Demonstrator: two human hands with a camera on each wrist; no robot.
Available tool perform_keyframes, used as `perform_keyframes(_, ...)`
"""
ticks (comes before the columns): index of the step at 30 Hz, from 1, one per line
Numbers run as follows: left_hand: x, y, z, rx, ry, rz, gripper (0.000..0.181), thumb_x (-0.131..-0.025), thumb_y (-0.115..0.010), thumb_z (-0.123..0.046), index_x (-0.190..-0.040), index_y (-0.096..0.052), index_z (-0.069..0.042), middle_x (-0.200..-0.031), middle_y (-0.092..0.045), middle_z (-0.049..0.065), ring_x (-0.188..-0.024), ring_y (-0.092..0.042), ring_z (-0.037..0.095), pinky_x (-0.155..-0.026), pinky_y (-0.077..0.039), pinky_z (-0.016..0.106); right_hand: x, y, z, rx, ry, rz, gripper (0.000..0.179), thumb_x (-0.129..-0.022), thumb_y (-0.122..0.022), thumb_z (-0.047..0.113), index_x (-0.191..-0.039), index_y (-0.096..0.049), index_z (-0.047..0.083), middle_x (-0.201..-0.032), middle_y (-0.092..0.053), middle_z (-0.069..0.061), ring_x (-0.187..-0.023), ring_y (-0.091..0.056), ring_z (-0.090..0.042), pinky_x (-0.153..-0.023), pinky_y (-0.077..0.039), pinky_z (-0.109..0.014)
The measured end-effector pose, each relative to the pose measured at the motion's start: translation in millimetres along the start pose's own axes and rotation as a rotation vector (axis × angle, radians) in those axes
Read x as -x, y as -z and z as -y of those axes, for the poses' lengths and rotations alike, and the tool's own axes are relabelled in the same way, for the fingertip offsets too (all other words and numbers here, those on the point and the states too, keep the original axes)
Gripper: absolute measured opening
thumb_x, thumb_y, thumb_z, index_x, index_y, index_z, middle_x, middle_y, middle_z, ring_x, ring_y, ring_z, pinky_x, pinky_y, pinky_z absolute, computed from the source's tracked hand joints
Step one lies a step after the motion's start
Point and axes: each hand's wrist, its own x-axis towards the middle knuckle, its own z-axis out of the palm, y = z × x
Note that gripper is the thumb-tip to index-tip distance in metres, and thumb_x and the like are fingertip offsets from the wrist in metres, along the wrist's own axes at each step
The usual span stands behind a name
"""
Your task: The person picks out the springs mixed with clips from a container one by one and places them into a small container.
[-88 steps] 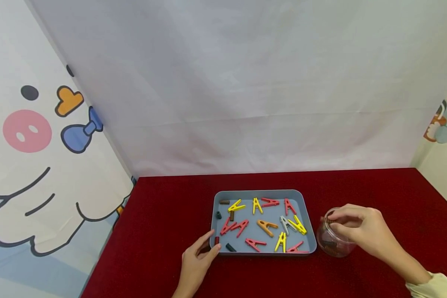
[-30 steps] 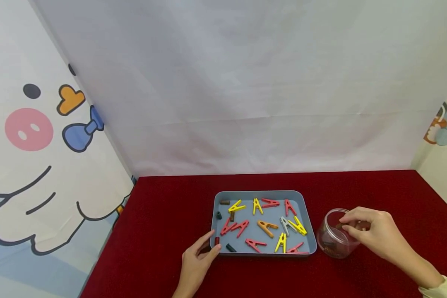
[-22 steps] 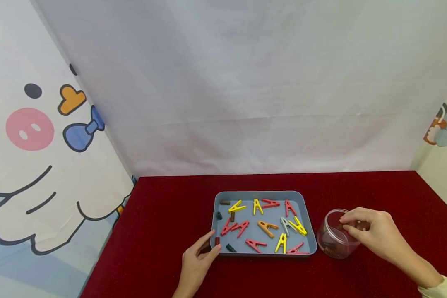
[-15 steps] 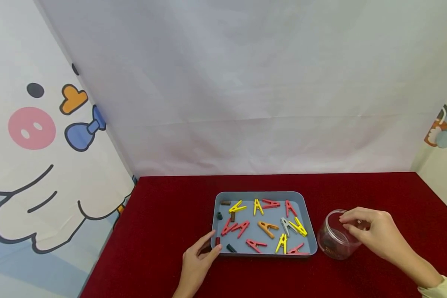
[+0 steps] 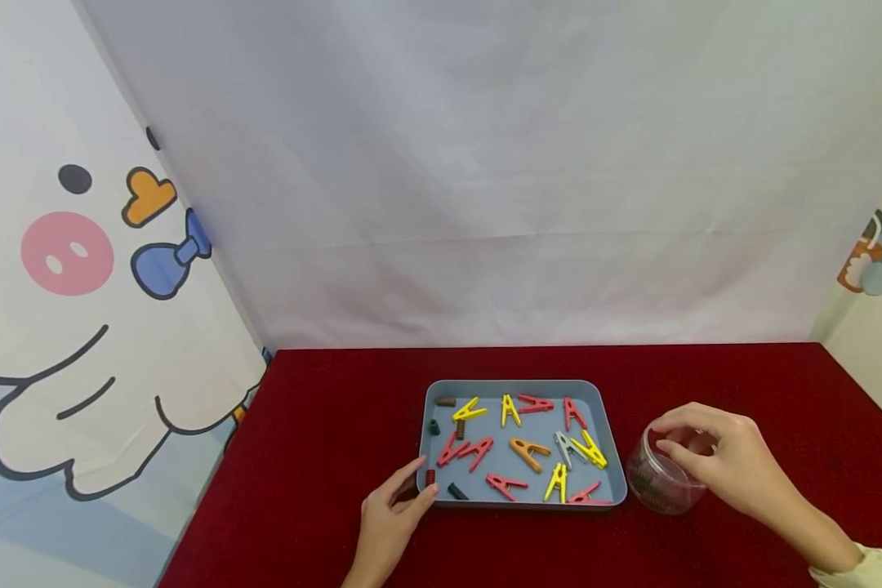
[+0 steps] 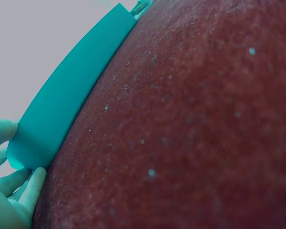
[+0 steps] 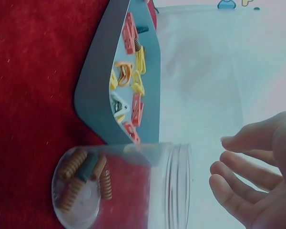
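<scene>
My right hand is over the mouth of a clear jar. In the right wrist view its fingers are loosely bent, apart from the jar's threaded rim, with nothing between them. Several coil springs, brown and dark green, lie at the jar's bottom. My left hand grips the front left corner of a blue-grey tray, thumb at the front, fingers at the side. At the tray's left lie brown springs, dark green springs and a red spring.
Several spring clamps lie across the tray: yellow clamps, red clamps, an orange clamp and a grey-white clamp. A dark red cloth covers the table. A white curtain hangs behind it.
Earlier my right hand held a reddish-brown spring at the jar's mouth; it has let go of it into the jar and shifted slightly left and up. My left hand stays on the tray.
</scene>
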Motion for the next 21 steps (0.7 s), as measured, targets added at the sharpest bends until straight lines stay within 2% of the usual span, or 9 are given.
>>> perform_keyframes(7,-0.8,0.1,0.6,0.003,-0.003,0.001,0.049,-0.086,-0.071,-0.03,-0.133,-0.057,-0.021,-0.136,-0.049,0.018,-0.091,-0.067,0.019,-0.08,-0.053,0.03,-4.9,-8.9,12.3,-0.065,0.031,0.011,0.038,-0.068,-0.077,-0.01,-0.089,-0.07,0.02,-0.082,-0.064,0.008,-0.064,-0.055,-0.002,-0.053,-0.045,-0.016)
perform_keyframes(15,-0.2,-0.7,-1.0,-0.011,-0.023,-0.02,0.048,-0.084,-0.073,-0.029,-0.129,-0.06,-0.02,-0.134,-0.052,0.015,-0.109,-0.059,0.023,-0.078,-0.053,0.027,-9.4,-21.3,22.0,-0.097,0.061,0.038,0.037,-0.069,-0.08,-0.005,-0.09,-0.069,0.023,-0.082,-0.064,0.008,-0.063,-0.054,-0.004,-0.053,-0.045,-0.017)
perform_keyframes(21,-0.8,0.2,-1.5,-0.026,-0.029,-0.019,0.048,-0.084,-0.073,-0.029,-0.129,-0.061,-0.019,-0.132,-0.053,0.015,-0.105,-0.062,0.023,-0.077,-0.053,0.027,-11.4,-27.8,26.5,-0.119,0.064,0.059,0.038,-0.069,-0.08,-0.006,-0.09,-0.069,0.023,-0.083,-0.063,0.011,-0.064,-0.056,-0.004,-0.052,-0.046,-0.019)
